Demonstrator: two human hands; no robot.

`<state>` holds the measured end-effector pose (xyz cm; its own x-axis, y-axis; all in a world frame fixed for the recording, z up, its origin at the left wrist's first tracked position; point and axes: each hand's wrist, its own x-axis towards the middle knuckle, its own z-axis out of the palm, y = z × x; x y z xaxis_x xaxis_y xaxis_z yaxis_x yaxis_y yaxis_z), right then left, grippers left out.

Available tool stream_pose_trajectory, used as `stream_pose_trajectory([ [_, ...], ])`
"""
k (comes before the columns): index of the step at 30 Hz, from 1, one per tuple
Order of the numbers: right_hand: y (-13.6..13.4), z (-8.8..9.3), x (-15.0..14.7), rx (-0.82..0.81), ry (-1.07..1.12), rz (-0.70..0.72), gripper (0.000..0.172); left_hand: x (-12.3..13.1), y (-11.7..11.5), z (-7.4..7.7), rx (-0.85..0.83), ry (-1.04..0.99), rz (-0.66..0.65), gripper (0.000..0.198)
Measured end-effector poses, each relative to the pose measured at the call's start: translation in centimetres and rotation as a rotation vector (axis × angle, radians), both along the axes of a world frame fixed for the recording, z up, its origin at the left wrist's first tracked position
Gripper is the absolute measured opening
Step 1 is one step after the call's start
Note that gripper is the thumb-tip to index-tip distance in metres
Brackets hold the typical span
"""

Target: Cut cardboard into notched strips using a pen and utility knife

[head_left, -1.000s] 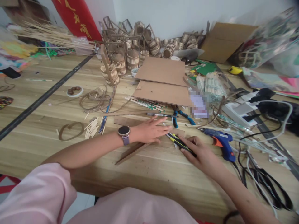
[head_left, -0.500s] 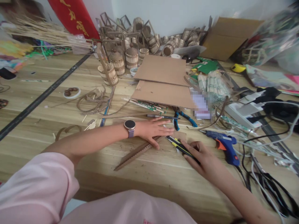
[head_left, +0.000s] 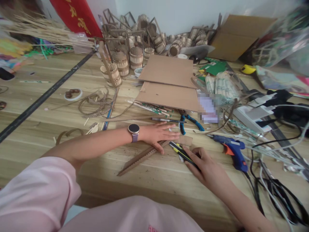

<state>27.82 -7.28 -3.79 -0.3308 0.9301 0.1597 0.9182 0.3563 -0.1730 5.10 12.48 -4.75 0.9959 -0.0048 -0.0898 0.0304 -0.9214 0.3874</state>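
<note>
My left hand [head_left: 155,134], with a watch on its wrist, lies flat with fingers spread, pressing a narrow strip of brown cardboard [head_left: 136,160] to the table. A torn corrugated edge shows along that strip. My right hand [head_left: 206,164] is closed around a black and yellow utility knife [head_left: 181,151], its blade end pointing at the cardboard by my left fingers. A small flap of cardboard [head_left: 186,140] shows just beyond the knife. Whether the blade touches the cardboard I cannot tell. Beyond my left fingers lie a pen [head_left: 166,120] and blue-handled pliers [head_left: 192,121].
A blue glue gun [head_left: 230,149] lies right of my right hand, near black-handled scissors [head_left: 277,190] and a white power strip [head_left: 251,112]. Larger cardboard sheets [head_left: 169,71] lie ahead. Small woven baskets [head_left: 112,75] crowd the back. A coiled braid [head_left: 95,104] is at left.
My right hand and the utility knife have shifted slightly left, toward my left hand. More of the small cardboard flap beyond the knife shows. My left hand stays in place.
</note>
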Motion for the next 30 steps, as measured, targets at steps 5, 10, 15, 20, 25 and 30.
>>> stream_pose_trajectory([
  [5,-0.6,0.0,-0.4,0.012,0.033,-0.001,0.048,0.1,0.1,-0.2,-0.009,-0.027,-0.003,0.087],
  [10,-1.1,0.1,-0.5,-0.034,0.029,-0.033,0.047,-0.5,-0.6,0.7,0.042,-0.007,0.025,0.085],
  [15,-1.0,0.1,-0.7,-0.024,0.028,-0.048,0.048,-1.9,-0.9,2.0,0.012,0.012,0.025,0.077],
  [20,-0.5,0.0,-1.1,-0.016,0.024,-0.046,0.048,-1.8,-0.3,1.9,-0.002,0.033,0.019,0.085],
  [25,-0.7,-0.1,-1.2,-0.002,0.012,-0.048,0.049,-1.3,0.0,1.7,0.022,0.026,0.004,0.089],
  [30,-0.7,-0.2,-1.4,-0.009,-0.017,-0.047,0.048,-1.4,-0.1,1.6,0.033,0.026,-0.002,0.087],
])
